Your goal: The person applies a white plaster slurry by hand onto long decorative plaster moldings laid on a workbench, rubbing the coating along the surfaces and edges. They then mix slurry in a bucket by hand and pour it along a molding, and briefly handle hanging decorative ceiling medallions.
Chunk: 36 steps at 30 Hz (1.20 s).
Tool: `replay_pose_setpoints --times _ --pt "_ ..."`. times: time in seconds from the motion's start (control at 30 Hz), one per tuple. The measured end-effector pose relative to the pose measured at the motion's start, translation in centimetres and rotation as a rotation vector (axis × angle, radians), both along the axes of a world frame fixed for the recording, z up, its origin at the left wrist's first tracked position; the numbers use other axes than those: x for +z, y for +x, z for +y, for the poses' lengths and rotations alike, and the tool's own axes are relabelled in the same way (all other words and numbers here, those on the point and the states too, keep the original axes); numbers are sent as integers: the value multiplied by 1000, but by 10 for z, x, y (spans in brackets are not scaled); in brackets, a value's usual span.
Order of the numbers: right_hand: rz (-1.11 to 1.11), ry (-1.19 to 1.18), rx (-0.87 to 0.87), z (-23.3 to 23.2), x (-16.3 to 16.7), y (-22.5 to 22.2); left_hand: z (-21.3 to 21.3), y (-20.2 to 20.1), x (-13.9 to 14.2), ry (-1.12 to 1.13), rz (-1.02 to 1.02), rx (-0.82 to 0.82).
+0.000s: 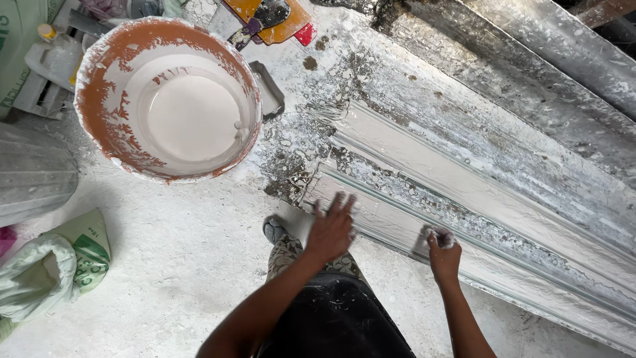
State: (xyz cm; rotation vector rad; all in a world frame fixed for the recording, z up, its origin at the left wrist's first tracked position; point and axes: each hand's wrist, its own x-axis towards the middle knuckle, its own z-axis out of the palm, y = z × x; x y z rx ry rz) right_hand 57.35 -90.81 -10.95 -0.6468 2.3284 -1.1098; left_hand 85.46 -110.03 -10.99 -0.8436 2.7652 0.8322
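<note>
A long white moulded plaster strip (464,199) lies on a grey, plaster-crusted bench and runs from the middle to the lower right. My left hand (331,229) is spread flat, fingers apart, on the near end of the strip. My right hand (442,255) is closed on a small lump of wet white plaster (442,237) and presses it against the strip's near edge. An orange bucket (169,99), its inside smeared white, holds liquid white plaster at the upper left.
A folded white and green sack (53,268) lies on the dusty floor at lower left. A grey sack (30,172) sits at far left. An orange trowel (268,16) and a small tray (268,89) lie behind the bucket. My foot (273,230) stands by the bench.
</note>
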Motion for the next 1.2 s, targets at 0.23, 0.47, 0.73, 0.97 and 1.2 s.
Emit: replay_pose_setpoints --times 0.23,0.47,0.73,0.97,1.2 --pt "678 300 -10 47 12 -7 -9 3 1 -152 175 132" --pt "484 95 163 -44 -1 35 -48 69 -2 -409 266 227" --pt "397 -35 857 -237 14 132 -45 69 -13 -441 221 204" --pt "431 113 993 -280 14 139 -45 68 -16 -421 217 221" --pt "300 100 957 -281 29 143 -55 80 -8 -503 423 248"
